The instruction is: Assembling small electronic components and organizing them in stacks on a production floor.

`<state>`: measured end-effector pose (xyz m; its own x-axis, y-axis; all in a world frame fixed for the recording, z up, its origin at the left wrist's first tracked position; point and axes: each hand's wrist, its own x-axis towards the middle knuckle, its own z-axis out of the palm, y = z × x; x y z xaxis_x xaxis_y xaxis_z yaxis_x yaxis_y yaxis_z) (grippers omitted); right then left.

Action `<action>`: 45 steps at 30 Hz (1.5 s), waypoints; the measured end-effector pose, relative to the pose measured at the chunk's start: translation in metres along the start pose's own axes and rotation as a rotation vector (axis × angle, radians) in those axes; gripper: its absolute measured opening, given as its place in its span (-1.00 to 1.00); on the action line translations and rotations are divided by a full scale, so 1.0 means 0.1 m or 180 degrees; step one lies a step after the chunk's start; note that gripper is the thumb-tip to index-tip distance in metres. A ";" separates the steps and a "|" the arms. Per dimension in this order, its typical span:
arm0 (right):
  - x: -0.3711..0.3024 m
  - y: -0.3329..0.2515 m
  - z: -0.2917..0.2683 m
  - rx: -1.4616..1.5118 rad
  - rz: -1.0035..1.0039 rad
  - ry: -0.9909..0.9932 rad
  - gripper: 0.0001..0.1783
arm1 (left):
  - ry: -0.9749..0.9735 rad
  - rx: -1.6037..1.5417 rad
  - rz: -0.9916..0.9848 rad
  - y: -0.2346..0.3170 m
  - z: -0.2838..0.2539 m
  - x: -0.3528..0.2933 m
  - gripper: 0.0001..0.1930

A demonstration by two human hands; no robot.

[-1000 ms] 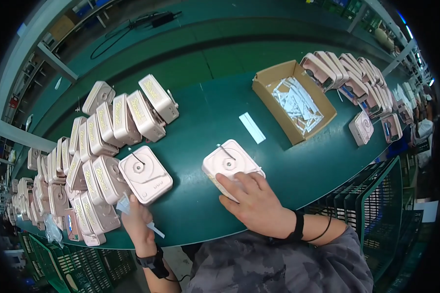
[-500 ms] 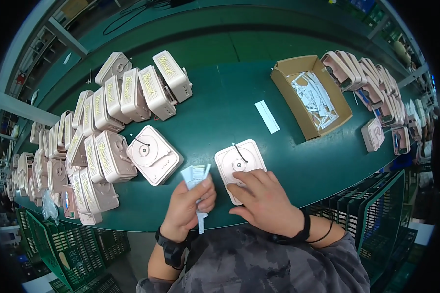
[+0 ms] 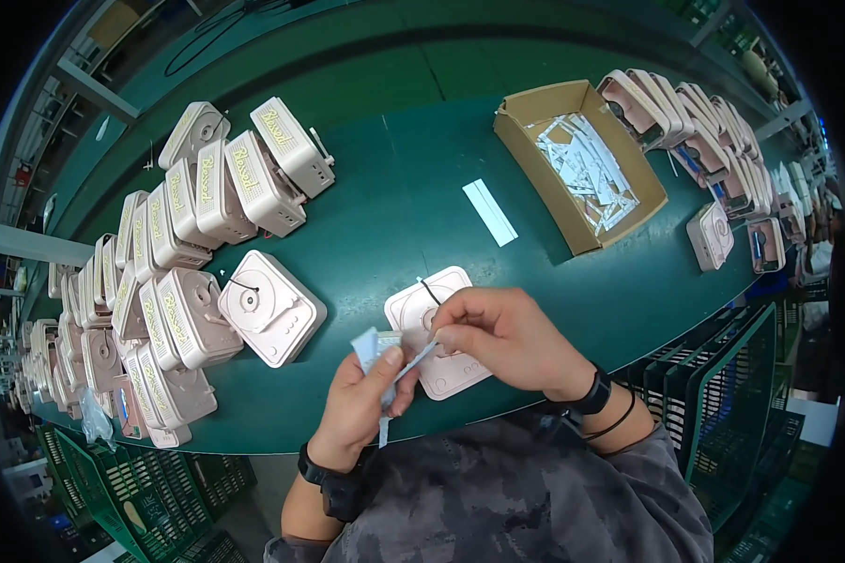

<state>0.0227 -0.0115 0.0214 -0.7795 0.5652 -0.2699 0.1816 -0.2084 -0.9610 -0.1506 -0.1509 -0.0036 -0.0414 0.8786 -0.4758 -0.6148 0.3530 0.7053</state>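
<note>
A small bunch of pale blue-white paper strips is gripped in my left hand, its thumb pressed over them. My right hand has thumb and fingertips pinched on the upper end of one narrow strip that slants out of the bunch. Under and behind my right hand, a pale pink plastic housing with a round disc and a short black wire lies flat on the green table. My fingers hide part of its disc. Left of my hands lies a similar pink housing, disc side up.
Rows of pink housings crowd the table's left side. A cardboard box of white strips stands at the back right, beside a flat white strip. Open pink shells line the far right. Green crates stand below the table edge.
My right hand has lifted off the pink housing and come to the strips, now pinching one. My left hand still holds the bunch. The whole view has shifted slightly.
</note>
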 end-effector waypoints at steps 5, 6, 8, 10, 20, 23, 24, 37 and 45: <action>0.03 0.00 -0.08 -0.0055 -0.0242 -0.0040 -0.90 | 0.0330 0.0577 0.0392 0.04 -0.17 0.02 -0.86; 0.04 0.02 -0.08 -0.0315 -0.0525 -0.0077 -0.90 | 0.0394 0.0869 0.0612 0.05 -0.17 0.03 -0.87; 0.06 0.04 -0.06 -0.0636 -0.0806 0.0008 -0.89 | 0.0342 0.1231 0.0936 0.06 -0.05 0.09 -0.87; 0.08 0.05 -0.03 -0.1288 -0.1376 0.0172 -0.86 | 0.0233 0.1954 0.1602 0.08 0.07 0.16 -0.86; 0.23 0.08 -0.09 -0.1998 -0.1617 0.0916 -0.87 | 0.0842 0.1400 0.1124 0.06 0.05 0.24 -0.85; 0.38 0.15 -0.06 -0.2555 -0.1934 0.1154 -0.88 | 0.1021 0.1222 0.1132 0.09 0.02 0.35 -0.86; 0.39 0.19 -0.03 -0.2553 -0.1904 0.1137 -0.87 | 0.1033 0.1254 0.1155 0.08 0.02 0.38 -0.86; 0.35 0.23 -0.02 -0.2322 -0.1812 0.0723 -0.92 | 0.0777 0.2864 0.2151 0.03 -0.02 0.49 -0.88; 0.31 0.22 -0.07 -0.2156 -0.1649 0.0489 -0.95 | 0.0776 0.2502 0.1820 -0.02 -0.01 0.41 -0.86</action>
<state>0.0068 0.0067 -0.0087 -0.7821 0.5692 0.2536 0.1820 0.5980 -0.7806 -0.1519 -0.1158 -0.0251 -0.3827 0.9238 0.0108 0.2393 0.0878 0.9670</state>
